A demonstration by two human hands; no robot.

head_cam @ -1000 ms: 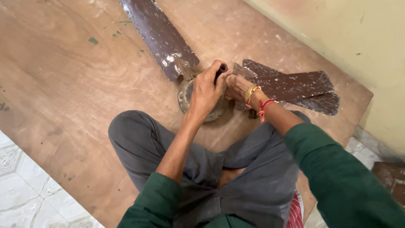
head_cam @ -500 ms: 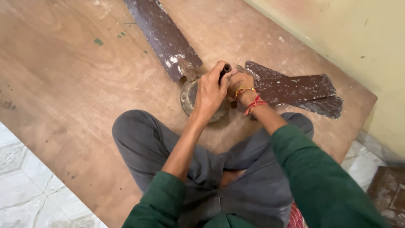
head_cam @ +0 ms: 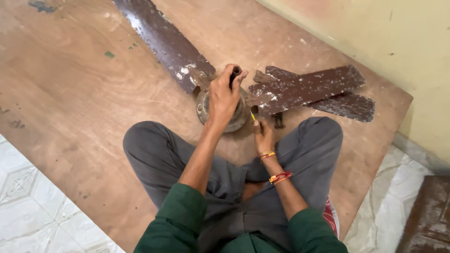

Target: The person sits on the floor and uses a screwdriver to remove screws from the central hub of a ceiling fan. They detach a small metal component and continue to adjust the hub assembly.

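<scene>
Nearest, crossed legs in grey trousers on a wooden board, green sleeves at the bottom edge

Just beyond the knees, right hand, bangles and thread at the wrist, closed around a small yellow-handled tool, probably a screwdriver, tip aimed toward 12 o'clock at the motor's edge; exact fingers half hidden

Directly ahead at 12 o'clock, left hand draped over the ceiling fan motor, fingers wrapped tight on the dark centre shaft that rises from it

Motor housing: round, metal, grimy; likely heavy and rigid, inclined to roll or pivot on its curved face, so the shaft or the rim looks like the sound grip. Dust and old paint probably make the shell slick

Further out, one brown blade running toward 11 o'clock, two more blades overlapping toward 2 o'clock, all flaking and spotted white. Thin sheet, stiff but bendable, edges possibly sharp; poor places to lift from

Farthest, a yellow wall past the board's far edge
</scene>
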